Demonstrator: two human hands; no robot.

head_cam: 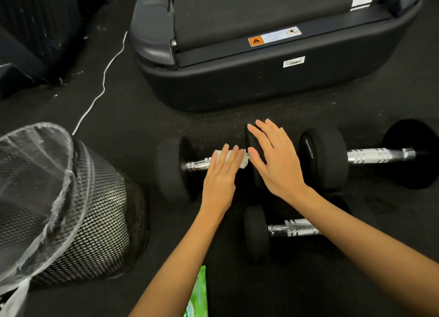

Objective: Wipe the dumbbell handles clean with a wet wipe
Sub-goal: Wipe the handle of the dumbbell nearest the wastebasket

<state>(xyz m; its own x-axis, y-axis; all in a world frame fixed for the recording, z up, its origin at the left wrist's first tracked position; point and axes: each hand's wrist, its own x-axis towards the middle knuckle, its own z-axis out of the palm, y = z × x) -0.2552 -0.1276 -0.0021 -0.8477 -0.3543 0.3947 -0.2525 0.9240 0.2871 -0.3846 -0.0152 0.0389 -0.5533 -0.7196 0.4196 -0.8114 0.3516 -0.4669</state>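
Three black dumbbells with chrome handles lie on the dark floor. On the left dumbbell (174,171), my left hand (221,181) presses a white wet wipe (244,161) over the handle, with the fingers laid across it. My right hand (276,161) rests flat, fingers spread, on that dumbbell's right head, which it mostly hides. The second dumbbell (376,155) lies to the right. The third dumbbell (293,228) is nearer to me, partly under my right forearm.
A black mesh bin (95,221) with a clear plastic liner stands at the left. A treadmill's rear end (261,83) sits just behind the dumbbells. A white cable (104,79) runs across the floor. A green wipe pack (199,293) lies at the bottom edge.
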